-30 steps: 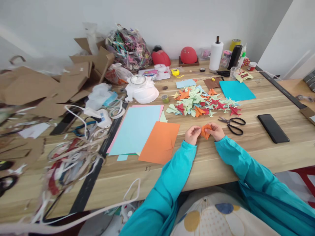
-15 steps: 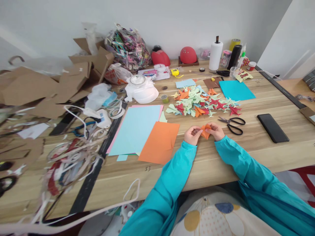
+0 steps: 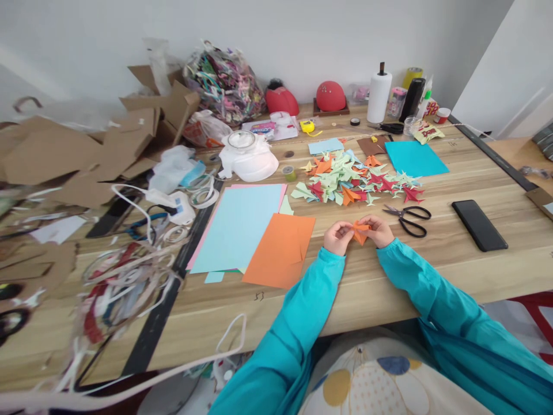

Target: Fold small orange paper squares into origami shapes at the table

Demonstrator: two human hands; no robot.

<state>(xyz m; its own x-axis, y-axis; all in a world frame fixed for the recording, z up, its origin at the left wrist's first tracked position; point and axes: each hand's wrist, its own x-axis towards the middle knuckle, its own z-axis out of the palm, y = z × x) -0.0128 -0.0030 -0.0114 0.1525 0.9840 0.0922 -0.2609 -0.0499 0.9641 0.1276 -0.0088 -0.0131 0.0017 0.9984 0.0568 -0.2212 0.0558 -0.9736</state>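
Between my two hands is a small piece of folded orange paper [image 3: 359,234], held just above the wooden table. My left hand [image 3: 337,237] pinches its left side, and my right hand [image 3: 377,231] grips the right side with thumb and fingers. Beyond them lies a heap of folded paper cranes [image 3: 341,176] in pale green, orange and red. To the left, orange paper sheets [image 3: 276,253] overlap a stack topped by a light blue sheet [image 3: 242,225]. Black-handled scissors [image 3: 412,221] rest close to my right hand, blades partly apart.
A black phone [image 3: 479,225] lies at the right. Turquoise paper [image 3: 417,158] is behind the scissors. A white bag with a tape roll [image 3: 248,155] stands behind the stack. Cardboard [image 3: 56,150] and tangled straps [image 3: 125,282] crowd the left. A white roll [image 3: 379,98] stands at the back.
The orange paper's top has changed shape between my fingers, now showing a flap across it. My right fingers have shifted slightly; both arms stay in place.
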